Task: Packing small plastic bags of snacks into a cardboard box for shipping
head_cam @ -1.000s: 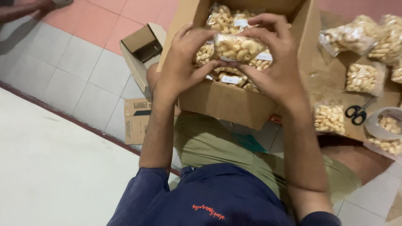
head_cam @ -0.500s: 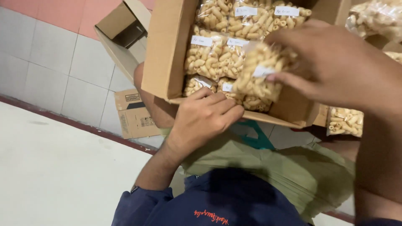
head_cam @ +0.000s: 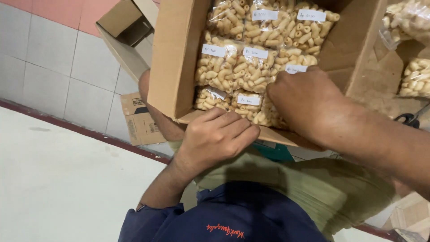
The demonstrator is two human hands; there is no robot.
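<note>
Pressing down inside the cardboard box (head_cam: 172, 67), the right hand (head_cam: 307, 103) has its fingers curled over a clear packet of pale curled snacks (head_cam: 268, 114) at the near wall; the fingertips are buried among the packets, so whether they pinch it or only push on it cannot be told. Half a second ago this same hand held the packet up above the box, fingers clamped on its edge; now the packet sits low in the near row, level with its neighbours.

Left hand (head_cam: 215, 136): fingers together and bent, gripping the box's near rim from outside, thumb side under the edge. Position unchanged from the previous frame.

Beyond the right fingertips, further rows of labelled packets (head_cam: 244, 62) fill the box, each with a small white label. To the right of the right wrist, outside the box, more packets (head_cam: 414, 76) lie on flat cardboard, with scissors (head_cam: 410, 118) just beside them, partly cut off by the frame edge.

Left of the left hand's knuckles, a small empty carton (head_cam: 125, 27) and a flattened one (head_cam: 141, 118) lie on the tiled floor (head_cam: 49, 67).

Box rests on the person's lap.
</note>
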